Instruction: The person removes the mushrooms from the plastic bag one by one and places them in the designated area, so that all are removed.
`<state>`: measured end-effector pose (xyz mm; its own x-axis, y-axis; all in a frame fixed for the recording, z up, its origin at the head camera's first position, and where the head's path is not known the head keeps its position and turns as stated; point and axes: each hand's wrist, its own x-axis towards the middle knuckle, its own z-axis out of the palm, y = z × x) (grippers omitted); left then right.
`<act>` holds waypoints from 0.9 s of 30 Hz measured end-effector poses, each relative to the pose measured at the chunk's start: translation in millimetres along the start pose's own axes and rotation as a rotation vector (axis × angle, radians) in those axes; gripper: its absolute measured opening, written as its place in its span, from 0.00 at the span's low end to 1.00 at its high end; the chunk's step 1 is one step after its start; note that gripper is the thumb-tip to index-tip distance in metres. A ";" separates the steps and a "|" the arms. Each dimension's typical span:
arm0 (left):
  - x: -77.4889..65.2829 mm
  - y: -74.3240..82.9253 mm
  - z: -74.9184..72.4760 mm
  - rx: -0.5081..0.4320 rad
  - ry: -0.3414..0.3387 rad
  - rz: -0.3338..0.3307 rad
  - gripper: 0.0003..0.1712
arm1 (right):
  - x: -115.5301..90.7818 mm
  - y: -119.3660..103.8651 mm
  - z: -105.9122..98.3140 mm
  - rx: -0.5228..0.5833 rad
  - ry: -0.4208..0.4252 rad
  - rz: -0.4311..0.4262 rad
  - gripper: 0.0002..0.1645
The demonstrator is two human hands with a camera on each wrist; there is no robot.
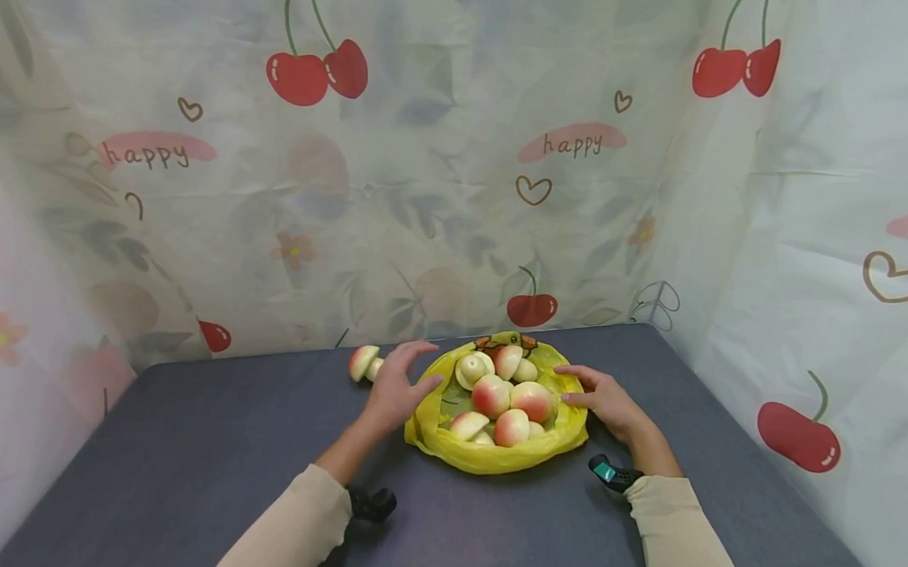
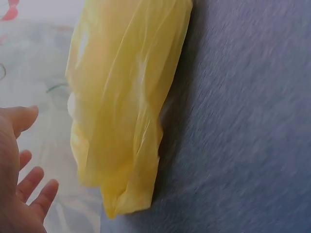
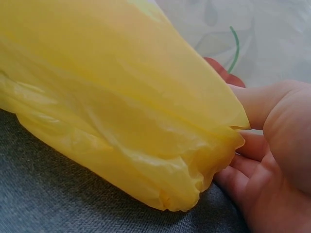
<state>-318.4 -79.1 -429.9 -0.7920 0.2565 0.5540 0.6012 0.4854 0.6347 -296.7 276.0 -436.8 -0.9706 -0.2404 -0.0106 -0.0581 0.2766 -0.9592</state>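
Note:
A yellow plastic bag [image 1: 498, 459] lies with its mouth spread wide on the dark table. Several toy mushrooms [image 1: 531, 400] with cream and reddish caps are inside it. My left hand [image 1: 399, 391] hovers at the bag's left rim, fingers spread and holding nothing; the left wrist view has it apart from the yellow plastic. Beyond that hand lies one loose mushroom [image 1: 363, 362], partly covered by it. At the right rim is my right hand [image 1: 608, 401], its thumb and fingers extended over the edge. In the right wrist view, the bag hides those fingertips.
A dark grey cloth [image 1: 227, 458] covers the table. Along its back edge hangs a pale curtain [image 1: 421, 193] printed with cherries, and more curtain encloses both sides. Each wrist carries a black strapped device [image 1: 614, 473].

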 end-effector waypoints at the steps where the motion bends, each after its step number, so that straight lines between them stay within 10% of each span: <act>1: -1.5 1.7 1.1 -0.025 -0.005 -0.002 0.24 | 2.3 3.4 -0.9 0.002 -0.001 -0.002 0.31; 16: -17.6 33.7 18.0 -0.196 -0.237 -0.123 0.24 | 15.4 28.5 -6.0 0.004 0.025 -0.013 0.33; 27: -27.0 49.8 26.1 -0.125 -0.369 -0.138 0.25 | 7.2 9.2 -1.3 0.009 0.007 0.007 0.31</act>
<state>-269.8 -40.1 -427.3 -0.8372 0.4899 0.2432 0.4770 0.4366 0.7628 -304.6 278.0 -445.3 -0.9726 -0.2321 -0.0153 -0.0493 0.2699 -0.9616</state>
